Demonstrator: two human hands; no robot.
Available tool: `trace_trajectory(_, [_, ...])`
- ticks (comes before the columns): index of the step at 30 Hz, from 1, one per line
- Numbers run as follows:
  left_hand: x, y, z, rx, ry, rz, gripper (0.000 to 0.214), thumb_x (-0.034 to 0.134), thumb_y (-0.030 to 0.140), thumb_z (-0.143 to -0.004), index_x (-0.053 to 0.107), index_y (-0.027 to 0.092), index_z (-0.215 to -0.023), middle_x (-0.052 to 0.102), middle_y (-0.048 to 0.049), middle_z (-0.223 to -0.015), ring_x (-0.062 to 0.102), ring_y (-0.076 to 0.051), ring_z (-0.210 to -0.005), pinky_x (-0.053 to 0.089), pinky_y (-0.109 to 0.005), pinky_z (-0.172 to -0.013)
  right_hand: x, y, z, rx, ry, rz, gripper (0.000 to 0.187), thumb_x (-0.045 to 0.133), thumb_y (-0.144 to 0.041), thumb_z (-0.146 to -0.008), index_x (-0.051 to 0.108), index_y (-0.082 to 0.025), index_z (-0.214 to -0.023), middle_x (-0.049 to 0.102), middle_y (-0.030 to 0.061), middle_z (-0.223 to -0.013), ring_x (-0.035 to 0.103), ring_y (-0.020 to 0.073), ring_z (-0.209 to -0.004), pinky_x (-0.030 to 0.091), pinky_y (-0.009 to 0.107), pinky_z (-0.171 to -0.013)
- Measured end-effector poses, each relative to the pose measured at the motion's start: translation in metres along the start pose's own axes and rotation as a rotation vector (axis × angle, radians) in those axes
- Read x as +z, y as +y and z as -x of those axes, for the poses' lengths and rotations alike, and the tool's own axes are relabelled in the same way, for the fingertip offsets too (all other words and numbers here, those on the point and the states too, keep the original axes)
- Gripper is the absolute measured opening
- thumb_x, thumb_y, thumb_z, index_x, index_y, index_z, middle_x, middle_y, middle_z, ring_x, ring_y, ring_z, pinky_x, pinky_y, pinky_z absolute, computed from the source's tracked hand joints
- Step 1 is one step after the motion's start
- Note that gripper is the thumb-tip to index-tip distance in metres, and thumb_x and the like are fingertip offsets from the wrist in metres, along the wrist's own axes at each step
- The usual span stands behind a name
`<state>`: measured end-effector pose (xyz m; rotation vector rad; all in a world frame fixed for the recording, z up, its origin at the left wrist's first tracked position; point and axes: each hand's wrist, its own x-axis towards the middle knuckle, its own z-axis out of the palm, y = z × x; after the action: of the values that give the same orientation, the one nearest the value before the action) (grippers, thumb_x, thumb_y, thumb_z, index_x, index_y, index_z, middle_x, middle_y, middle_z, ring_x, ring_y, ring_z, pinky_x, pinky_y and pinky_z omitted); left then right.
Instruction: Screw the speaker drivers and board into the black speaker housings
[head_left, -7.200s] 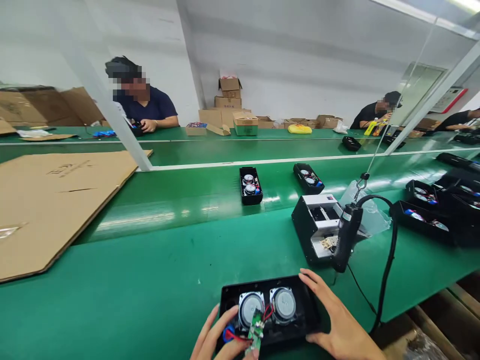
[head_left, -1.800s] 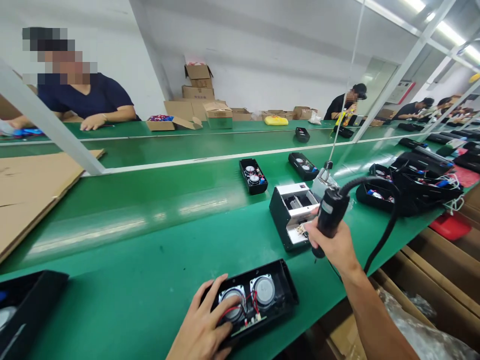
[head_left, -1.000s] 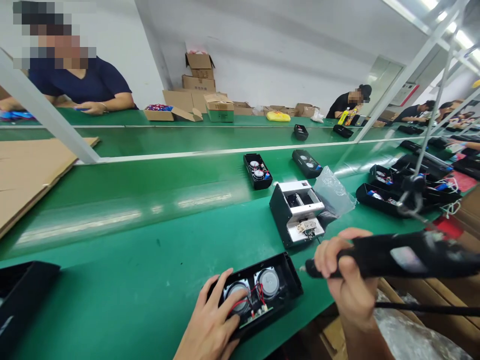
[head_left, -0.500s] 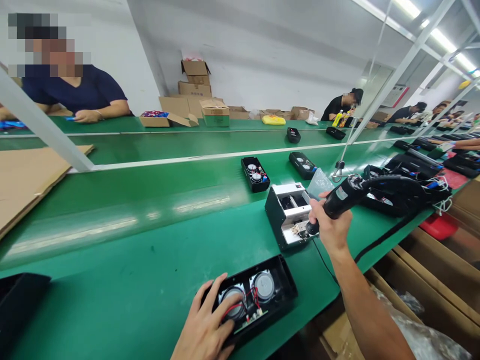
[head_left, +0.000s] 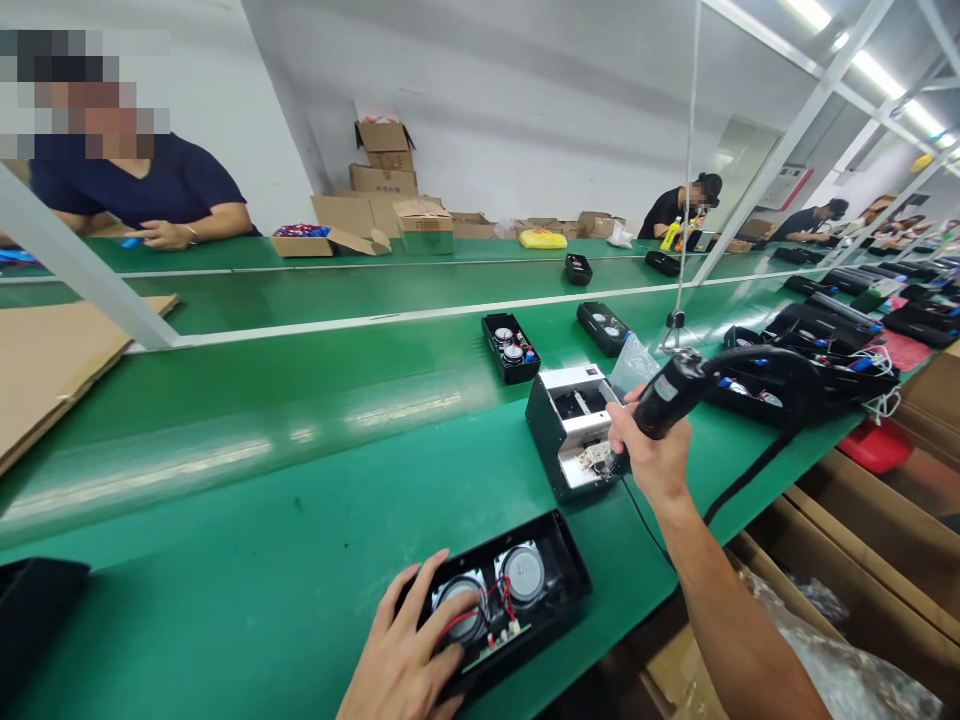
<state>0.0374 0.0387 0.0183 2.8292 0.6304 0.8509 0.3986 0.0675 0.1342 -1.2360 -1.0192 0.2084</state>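
My right hand is wrapped round a black electric screwdriver, tilted with its lower end at the front of a black-and-white screw feeder. The fingers and the feeder's front hide the exact contact of the tip. Nearer to me lies an open black speaker housing, with two round speakers, red and black wires and a small green circuit board inside. My left hand grips the left end of this housing, fingers reaching over its rim and onto the left speaker.
Two more speaker housings lie beyond the feeder on the green bench. Stacked housings stand at right, near the screwdriver's thick black cable. A hanging cord drops behind the screwdriver. Coworkers sit across the bench; cardboard boxes lie below its right edge.
The view has shifted slightly. My right hand and the screwdriver remain at the feeder, and my left hand stays on the housing. The hanging cord has swung more upright.
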Motion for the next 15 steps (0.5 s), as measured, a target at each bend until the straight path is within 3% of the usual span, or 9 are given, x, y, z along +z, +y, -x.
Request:
trace_trajectory(4, [-0.0015, -0.0004, 0.0015, -0.014, -0.031, -0.024, 0.042, 0.107, 0.049, -0.066, 0.072, 0.031, -0.081, 0.075, 0.0072, -0.142, 0.026, -0.034, -0.168, 0.005, -0.045, -0.143, -0.0011, -0.0033, 0.0021, 0.040, -0.040, 0.003, 0.032, 0.087, -0.045, -0.093, 0.066, -0.024, -0.103, 0.060, -0.0082, -0.054, 0.054, 0.0163, -0.044, 0.047, 0.033, -0.049])
trace_trajectory(9, [-0.0012, -0.0038, 0.0066, -0.037, -0.077, -0.016, 0.039, 0.105, 0.050, -0.072, 0.074, 0.032, -0.086, 0.073, 0.0088, -0.148, 0.031, -0.037, -0.166, 0.007, -0.047, -0.143, -0.0082, -0.0056, 0.0014, -0.021, 0.022, -0.076, 0.026, 0.085, -0.035, -0.097, 0.065, -0.024, -0.110, 0.060, -0.0103, -0.057, 0.055, 0.0159, -0.046, 0.048, 0.034, -0.055])
trace_trajectory(15, [0.0046, -0.0053, 0.0083, -0.025, -0.056, 0.005, 0.038, 0.105, 0.046, -0.071, 0.072, 0.031, -0.085, 0.073, 0.0081, -0.146, 0.027, -0.036, -0.168, 0.006, -0.047, -0.144, -0.0016, -0.0063, 0.0026, -0.007, 0.088, -0.149, 0.030, 0.087, -0.035, -0.093, 0.059, -0.025, -0.102, 0.059, -0.0113, -0.056, 0.053, 0.0137, -0.045, 0.047, 0.031, -0.054])
